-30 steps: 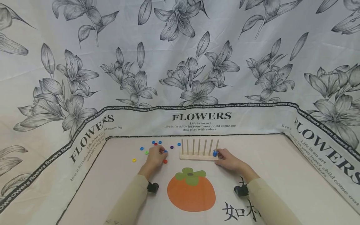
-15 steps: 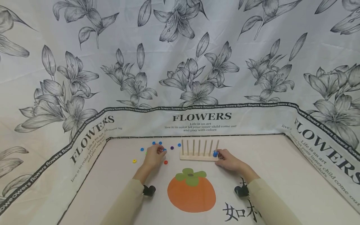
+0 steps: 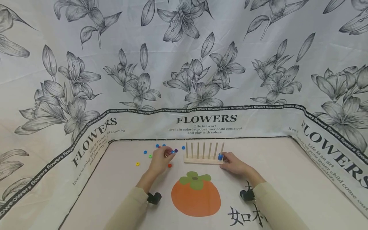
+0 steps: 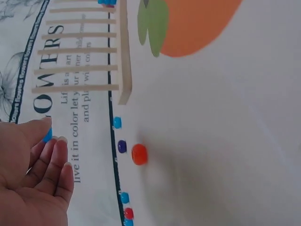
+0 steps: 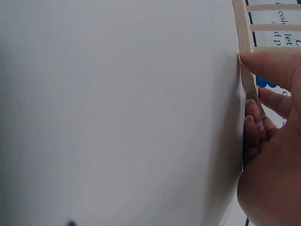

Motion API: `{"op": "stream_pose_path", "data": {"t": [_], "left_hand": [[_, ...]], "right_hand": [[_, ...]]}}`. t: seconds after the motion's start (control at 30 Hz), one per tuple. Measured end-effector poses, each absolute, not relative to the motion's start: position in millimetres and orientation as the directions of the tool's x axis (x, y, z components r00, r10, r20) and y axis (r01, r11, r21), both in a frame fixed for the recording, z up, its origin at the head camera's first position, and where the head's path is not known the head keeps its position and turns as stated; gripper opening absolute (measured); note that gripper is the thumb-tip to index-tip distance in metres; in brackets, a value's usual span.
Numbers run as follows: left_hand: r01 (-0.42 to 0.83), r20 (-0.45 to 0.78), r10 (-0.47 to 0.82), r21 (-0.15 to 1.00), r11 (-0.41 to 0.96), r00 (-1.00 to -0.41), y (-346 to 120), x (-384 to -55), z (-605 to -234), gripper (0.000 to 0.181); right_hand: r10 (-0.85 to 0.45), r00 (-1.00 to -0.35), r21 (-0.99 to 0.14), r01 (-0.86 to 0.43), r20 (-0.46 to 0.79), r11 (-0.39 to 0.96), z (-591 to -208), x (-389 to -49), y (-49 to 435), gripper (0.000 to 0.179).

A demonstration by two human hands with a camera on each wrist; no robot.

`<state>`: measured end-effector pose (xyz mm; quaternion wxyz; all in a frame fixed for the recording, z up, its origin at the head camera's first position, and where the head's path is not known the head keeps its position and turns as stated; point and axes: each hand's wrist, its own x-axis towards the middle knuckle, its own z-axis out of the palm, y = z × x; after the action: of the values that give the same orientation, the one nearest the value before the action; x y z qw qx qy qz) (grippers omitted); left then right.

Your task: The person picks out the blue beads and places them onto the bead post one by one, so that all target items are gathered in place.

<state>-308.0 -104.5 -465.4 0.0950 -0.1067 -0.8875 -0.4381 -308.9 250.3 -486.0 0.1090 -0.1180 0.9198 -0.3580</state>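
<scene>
My left hand (image 3: 157,160) pinches a small blue bead (image 4: 48,135) between thumb and forefinger, raised over the loose beads. In the left wrist view its other fingers are curled loosely beside it. A wooden rack (image 3: 198,161) with a row of upright pegs stands at the back of the table. My right hand (image 3: 234,163) grips the rack's right end, thumb on the front edge in the right wrist view. Blue beads (image 3: 220,156) are stacked low on the rightmost peg, beside the right fingertips; the other pegs are bare.
Loose beads lie left of the rack: a purple one (image 4: 122,146), an orange-red one (image 3: 169,165), a yellow one (image 3: 137,164), a green one (image 3: 150,156) and several blue ones. A persimmon print (image 3: 196,198) marks the tablecloth in front. A flowered curtain (image 3: 204,124) rises behind.
My left hand has shifted slightly right and up from the bead group, carrying the pinched blue bead towards the rack. My right hand has stayed at the rack's end.
</scene>
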Motion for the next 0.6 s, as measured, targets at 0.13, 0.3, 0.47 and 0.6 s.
{"op": "stream_pose_path", "data": {"t": [0.13,0.3,0.47,0.6], "left_hand": [[0.283,0.264,0.116,0.779,0.560,-0.957,-98.2,-303.0,-459.7,0.023],[0.314,0.287,0.138,0.772,0.552,-0.948,-91.4,-299.7,-457.8,0.020],[0.348,0.312,0.161,0.759,0.550,-0.936,-81.4,-296.8,-454.2,0.018],[0.374,0.323,0.190,0.758,0.534,-0.927,-73.9,-293.9,-450.2,0.022]], "right_hand": [[-0.294,-0.950,-0.696,-0.139,-0.108,0.705,-491.1,-311.3,252.3,0.070],[-0.296,-0.949,-0.703,-0.140,-0.105,0.697,-492.3,-312.4,253.2,0.069],[-0.313,-0.944,-0.695,-0.155,-0.105,0.702,-489.5,-312.4,254.2,0.070],[-0.308,-0.945,-0.698,-0.150,-0.106,0.700,-491.1,-313.0,254.2,0.070]]}}
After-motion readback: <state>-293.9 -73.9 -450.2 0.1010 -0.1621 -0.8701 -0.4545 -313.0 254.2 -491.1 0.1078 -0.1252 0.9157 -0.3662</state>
